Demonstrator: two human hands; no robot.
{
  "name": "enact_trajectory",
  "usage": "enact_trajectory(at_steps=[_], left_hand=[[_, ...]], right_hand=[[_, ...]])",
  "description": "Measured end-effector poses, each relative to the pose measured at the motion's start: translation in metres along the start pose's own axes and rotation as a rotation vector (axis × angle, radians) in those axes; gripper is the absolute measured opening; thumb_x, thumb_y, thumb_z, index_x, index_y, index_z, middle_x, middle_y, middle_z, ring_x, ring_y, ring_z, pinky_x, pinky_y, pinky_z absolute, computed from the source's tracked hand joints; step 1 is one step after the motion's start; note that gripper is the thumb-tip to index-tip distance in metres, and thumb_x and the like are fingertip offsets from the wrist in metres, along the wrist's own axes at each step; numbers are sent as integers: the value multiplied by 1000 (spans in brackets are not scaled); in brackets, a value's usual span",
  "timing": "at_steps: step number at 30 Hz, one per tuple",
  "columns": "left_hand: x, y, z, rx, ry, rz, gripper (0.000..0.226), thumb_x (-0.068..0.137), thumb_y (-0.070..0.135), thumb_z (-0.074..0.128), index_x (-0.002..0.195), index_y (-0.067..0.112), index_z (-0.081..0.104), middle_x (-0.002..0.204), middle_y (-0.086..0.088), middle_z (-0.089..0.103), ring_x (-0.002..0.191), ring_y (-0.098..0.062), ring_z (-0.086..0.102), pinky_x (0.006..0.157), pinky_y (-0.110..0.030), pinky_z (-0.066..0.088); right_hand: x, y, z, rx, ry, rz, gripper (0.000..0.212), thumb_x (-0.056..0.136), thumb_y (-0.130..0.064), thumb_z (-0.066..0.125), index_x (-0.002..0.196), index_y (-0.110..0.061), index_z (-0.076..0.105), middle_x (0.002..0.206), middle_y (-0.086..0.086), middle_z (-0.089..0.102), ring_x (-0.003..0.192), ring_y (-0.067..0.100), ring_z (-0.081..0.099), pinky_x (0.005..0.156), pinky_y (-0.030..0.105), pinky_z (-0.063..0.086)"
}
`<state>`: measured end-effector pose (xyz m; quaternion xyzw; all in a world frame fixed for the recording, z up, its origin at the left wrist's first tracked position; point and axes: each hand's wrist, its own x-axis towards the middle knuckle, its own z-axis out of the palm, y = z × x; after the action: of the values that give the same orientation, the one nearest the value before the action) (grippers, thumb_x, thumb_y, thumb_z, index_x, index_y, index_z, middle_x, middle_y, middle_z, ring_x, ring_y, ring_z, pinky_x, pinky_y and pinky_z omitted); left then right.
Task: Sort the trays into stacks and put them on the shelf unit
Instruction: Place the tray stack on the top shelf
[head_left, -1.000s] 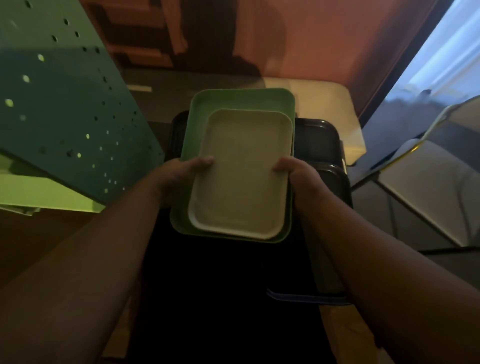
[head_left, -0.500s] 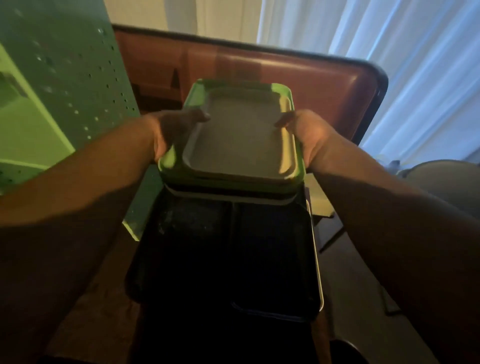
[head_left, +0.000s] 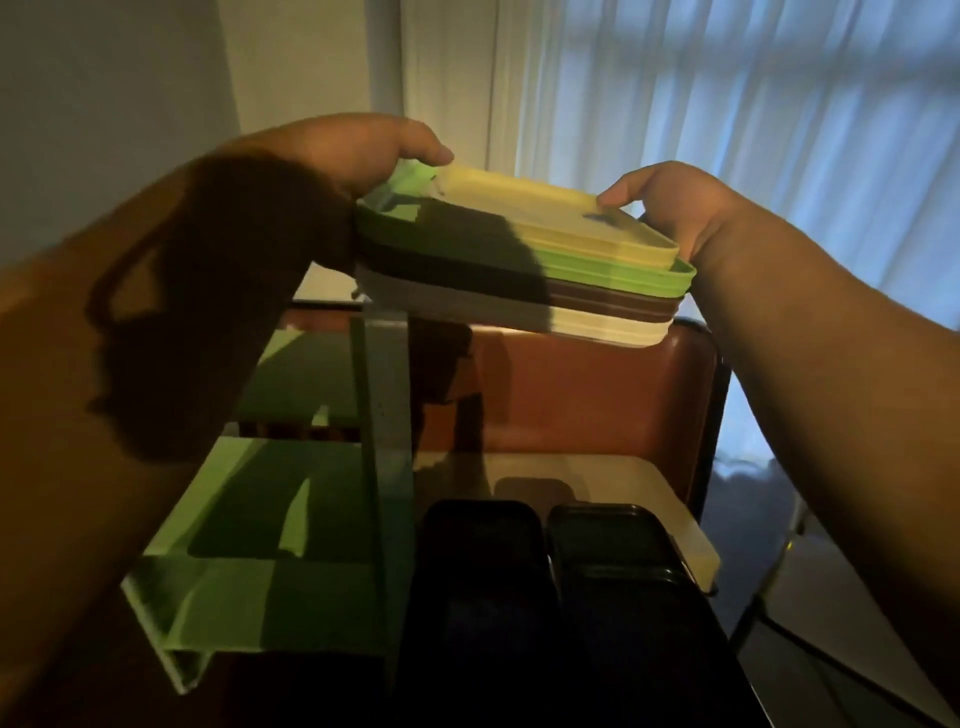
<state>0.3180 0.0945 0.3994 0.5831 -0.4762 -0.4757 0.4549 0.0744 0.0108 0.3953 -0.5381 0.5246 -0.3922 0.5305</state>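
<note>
Two hands grip one stack of plastic trays (head_left: 524, 270) — cream on top, then green, brown and white — the left hand (head_left: 358, 150) clamped on its left edge, the right hand (head_left: 670, 208) on its right edge. Holding opposite sides likely keeps the loose layers from sliding. The stack hangs tilted in the air, above the green metal shelf unit (head_left: 249, 525) at left, while dark trays (head_left: 550, 582) remain on the bench (head_left: 675, 525) below — probably sorted apart.

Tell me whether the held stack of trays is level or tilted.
Tilted. The stack of trays slopes down toward the right hand; the left hand holds its end higher.
</note>
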Motion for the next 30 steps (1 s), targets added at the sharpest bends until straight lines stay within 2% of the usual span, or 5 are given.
enact_trajectory(at_steps=[3, 8, 22, 27, 30], left_hand=[[-19, 29, -38, 111, 106, 120, 56, 72, 42, 70, 117, 10, 66, 118, -11, 73, 105, -27, 72, 93, -42, 56], [-48, 48, -97, 131, 126, 5, 36, 86, 40, 63, 99, 6, 65, 76, -11, 76, 59, -26, 74, 49, -37, 59], [-49, 0, -227, 273, -223, -242, 51, 40, 21, 97, 79, -1, 73, 68, -12, 72, 51, -20, 71, 42, -25, 56], [-31, -27, -231, 282, 63, -157, 45, 73, 22, 76, 113, 4, 65, 109, -16, 66, 84, -28, 67, 51, -32, 57], [-27, -36, -231, 340, 116, -129, 49, 79, 26, 74, 121, 6, 61, 122, -18, 61, 97, -32, 63, 56, -33, 55]], right_hand=[[-15, -31, 30, 37, 6, -54, 22, 92, -21, 59, 99, 0, 62, 95, 11, 66, 74, 30, 65, 82, 38, 55], [-41, -69, 90, 19, -19, -118, 33, 93, -17, 57, 121, 0, 52, 97, 15, 58, 39, 29, 65, 42, 40, 54], [-13, -72, 243, -789, -16, -188, 16, 101, -14, 56, 101, 1, 51, 95, 21, 49, 72, 37, 50, 39, 34, 47], [13, -50, 261, -908, -72, -225, 36, 104, -17, 48, 134, 1, 54, 132, 27, 57, 124, 44, 53, 98, 48, 45], [23, -45, 270, -995, -62, -252, 37, 103, -16, 48, 135, 2, 55, 124, 23, 60, 123, 42, 55, 99, 47, 44]])
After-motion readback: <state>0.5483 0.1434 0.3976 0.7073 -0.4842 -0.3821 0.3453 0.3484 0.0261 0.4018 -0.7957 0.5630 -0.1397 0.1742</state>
